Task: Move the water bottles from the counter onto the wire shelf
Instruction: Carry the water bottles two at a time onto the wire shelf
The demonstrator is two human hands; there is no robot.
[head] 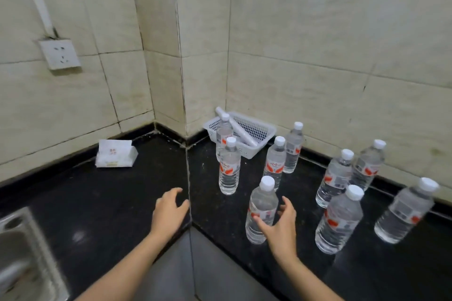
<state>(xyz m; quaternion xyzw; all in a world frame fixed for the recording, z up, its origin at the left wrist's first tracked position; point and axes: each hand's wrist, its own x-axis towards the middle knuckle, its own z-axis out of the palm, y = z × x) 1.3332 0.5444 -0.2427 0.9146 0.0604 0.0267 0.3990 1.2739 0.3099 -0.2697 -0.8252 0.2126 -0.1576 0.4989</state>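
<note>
Though R hand (281, 222) spread at nearest bottle (261, 212), L hand (168, 210) spread nr counter edge (190, 223).

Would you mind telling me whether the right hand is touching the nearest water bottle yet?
Cannot tell. In the head view the right hand is open and cupped at the nearest water bottle, its fingers overlapping the bottle's label, but no clear contact or gap shows.

Two bare forearms enter from the bottom edge, ending in the left hand (168, 210) and right hand (281, 225). Back from the fingers, wrists and forearms carry no sleeve, watch, ring or glove; fingernails are short.
</note>
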